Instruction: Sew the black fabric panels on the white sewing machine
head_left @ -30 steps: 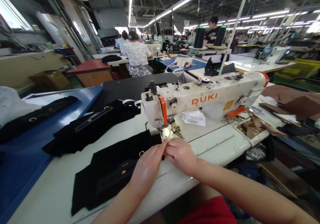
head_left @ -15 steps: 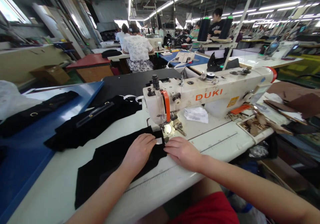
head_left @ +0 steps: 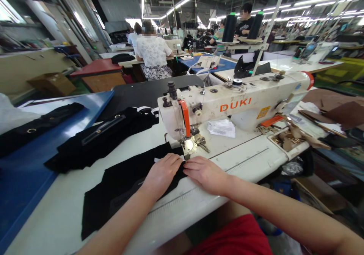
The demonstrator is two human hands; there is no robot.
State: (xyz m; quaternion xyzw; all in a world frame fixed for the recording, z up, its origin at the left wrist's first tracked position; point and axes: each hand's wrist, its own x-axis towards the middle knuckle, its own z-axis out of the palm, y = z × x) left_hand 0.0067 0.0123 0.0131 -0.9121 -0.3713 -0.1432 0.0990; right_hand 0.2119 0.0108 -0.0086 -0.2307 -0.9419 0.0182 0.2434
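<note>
A black fabric piece (head_left: 113,183) lies flat on the white machine table, its right end just in front of the needle area of the sewing machine (head_left: 204,103). My left hand (head_left: 163,171) is closed on a small white label (head_left: 182,158) over the fabric's right end; part of the label shows on each side of the fingers. My right hand (head_left: 203,172) rests at the fabric's right edge, fingers together and pressed on it, close to my left fingertips. Both hands are below the presser foot.
White labels (head_left: 221,128) are stacked on the machine bed. More black pieces (head_left: 93,137) lie at the left, beside a blue table (head_left: 17,194). A tray (head_left: 292,152) of brown scraps and metal parts sits right. People (head_left: 152,52) sit farther back.
My left hand has moved slightly right over the white label, which now also shows behind the fingers on the left. My right hand stays at the fabric edge. The whole view has shifted slightly.
</note>
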